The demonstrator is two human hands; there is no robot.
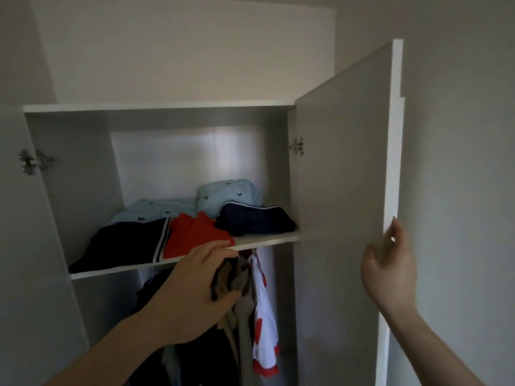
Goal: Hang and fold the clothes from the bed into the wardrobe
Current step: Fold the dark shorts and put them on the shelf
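Left hand [195, 291] grips a dark bundle [232, 277], mostly hidden; right hand [390, 271] holds the door [342, 190] edge, fingertips hidden.

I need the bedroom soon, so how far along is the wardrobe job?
Folded clothes sit on the shelf and shirts hang below. The left hand grips a brown garment; the right hand holds the door. The bed is out of view.
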